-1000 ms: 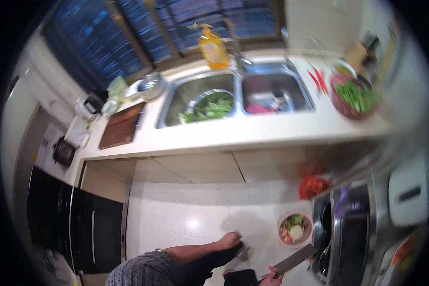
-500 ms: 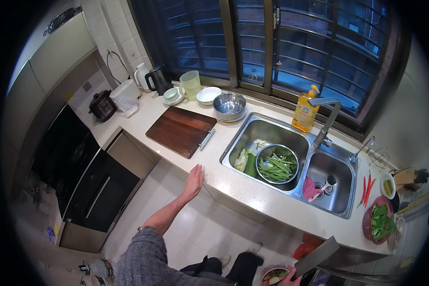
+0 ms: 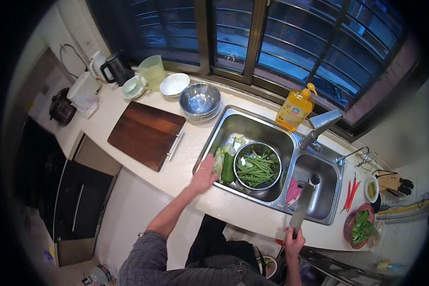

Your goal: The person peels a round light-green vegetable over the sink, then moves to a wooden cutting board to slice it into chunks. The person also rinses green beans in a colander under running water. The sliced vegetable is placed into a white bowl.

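Observation:
My right hand [image 3: 294, 242] grips the handle of a cleaver [image 3: 301, 209], its blade tilted up and reaching over the front of the small basin. My left hand [image 3: 203, 177] is at the left front rim of the sink [image 3: 209, 142], fingers stretched out and holding nothing, beside pale green leaves [image 3: 219, 161]. A dark green cucumber [image 3: 228, 168] lies next to those leaves in the large basin. To its right, a round metal bowl [image 3: 277, 177] holds green beans [image 3: 255, 168]. A pink cloth [image 3: 293, 191] lies in the small basin, partly behind the blade.
On the counter's left lies a wooden cutting board [image 3: 145, 136]. Behind it are stacked metal bowls [image 3: 200, 98], a white bowl [image 3: 175, 85] and a jug [image 3: 152, 73]. Yellow dish soap [image 3: 295, 110] stands by the faucet [image 3: 319, 127]. Red chilies [image 3: 351, 193] and a bowl of greens [image 3: 363, 228] sit right.
My left hand has moved right, from the counter edge below the cutting board to the sink. My right hand has raised the cleaver from low beside the counter to over the small basin.

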The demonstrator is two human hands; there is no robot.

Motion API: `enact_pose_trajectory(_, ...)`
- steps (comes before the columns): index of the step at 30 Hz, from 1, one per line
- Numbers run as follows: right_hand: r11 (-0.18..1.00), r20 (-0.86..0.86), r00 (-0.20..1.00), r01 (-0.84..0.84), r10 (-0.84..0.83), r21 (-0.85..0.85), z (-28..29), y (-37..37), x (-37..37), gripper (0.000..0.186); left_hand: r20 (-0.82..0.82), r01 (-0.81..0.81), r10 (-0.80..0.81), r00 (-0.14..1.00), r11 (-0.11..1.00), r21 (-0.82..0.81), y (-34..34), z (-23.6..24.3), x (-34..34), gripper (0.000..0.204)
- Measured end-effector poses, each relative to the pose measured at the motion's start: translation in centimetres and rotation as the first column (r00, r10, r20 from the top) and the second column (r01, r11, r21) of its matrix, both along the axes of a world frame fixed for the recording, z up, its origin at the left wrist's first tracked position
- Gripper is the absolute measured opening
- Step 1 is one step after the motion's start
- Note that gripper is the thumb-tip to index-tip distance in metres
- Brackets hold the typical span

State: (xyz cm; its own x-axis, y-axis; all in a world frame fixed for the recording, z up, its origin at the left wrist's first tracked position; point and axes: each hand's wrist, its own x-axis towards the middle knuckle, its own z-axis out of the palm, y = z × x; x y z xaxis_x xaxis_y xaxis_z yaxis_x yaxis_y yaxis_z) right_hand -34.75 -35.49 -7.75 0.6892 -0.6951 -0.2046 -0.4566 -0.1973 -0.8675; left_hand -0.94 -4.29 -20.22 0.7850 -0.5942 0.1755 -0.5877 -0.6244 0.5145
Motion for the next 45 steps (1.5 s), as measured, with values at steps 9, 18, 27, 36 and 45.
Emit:
enact_pose_trajectory(9, -0.019, -0.496, 0.751, -0.544, 0.436, -0.839, 2.5, -13.6, 19.1, 0.064, -0.390, -0.233, 0.063, 0.919, 0.883, -0.407, -10.5, -0.8, 4.9, 0.024)
enact_pose_trajectory(18, -0.287, -0.720, 0.586, -0.665, 0.372, -0.689, 0.5, -25.7, 26.3, 0.060, -0.705, -0.337, -0.087, 0.704, 0.833, -0.440, -11.0, 10.7, 12.0, 0.037)
enact_pose_trajectory(27, -0.325, -0.628, 0.581, -0.546, 0.518, -0.773, -1.9, -28.7, 25.2, 0.059, -0.431, 0.068, -0.490, 0.758, 0.717, -0.694, -24.0, 27.7, 10.0, 0.053)
enact_pose_trajectory(36, -0.243, -0.492, 0.464, -0.498, 0.736, -0.832, -3.2, -17.3, 26.2, 0.045, -0.302, 0.192, -0.614, 0.730, 0.607, -0.771, -26.6, 30.1, 5.1, 0.036)
enact_pose_trajectory(45, -0.206, -0.431, 0.603, -0.406, 0.672, -0.890, -2.2, -15.5, 26.4, 0.036, -0.806, -0.586, -0.589, 0.056, 0.634, -0.504, -31.6, 21.9, 4.1, 0.043)
